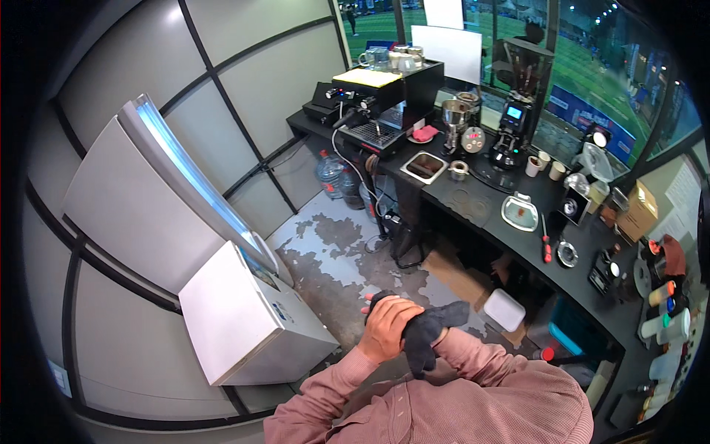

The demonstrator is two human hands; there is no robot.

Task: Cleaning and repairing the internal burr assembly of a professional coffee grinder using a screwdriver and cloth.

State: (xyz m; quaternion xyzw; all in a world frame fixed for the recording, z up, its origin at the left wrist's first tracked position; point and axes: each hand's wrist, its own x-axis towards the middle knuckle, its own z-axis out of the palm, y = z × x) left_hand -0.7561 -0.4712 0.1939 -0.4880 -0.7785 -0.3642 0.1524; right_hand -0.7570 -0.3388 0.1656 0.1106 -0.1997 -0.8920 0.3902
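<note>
My left hand [387, 324] is closed over a dark grey cloth [424, 340], its fingers bent across the top. The cloth is bunched around my right hand, and its loose ends hang to the right and down over the right wrist. Only some fingertips [368, 299], apparently of my right hand, stick out past the cloth at the left, so its grip is hidden. Both hands are together in front of my body, above the floor, away from the counter.
A dark counter [462, 203] on the right bears an espresso machine [384, 96], a coffee grinder [514, 118], a metal tray [520, 212] and a red-handled screwdriver [546, 240]. Left stand a lit upright fridge [140, 192] and a white chest-like appliance [233, 314]. Water jugs [330, 175] stand below the machine.
</note>
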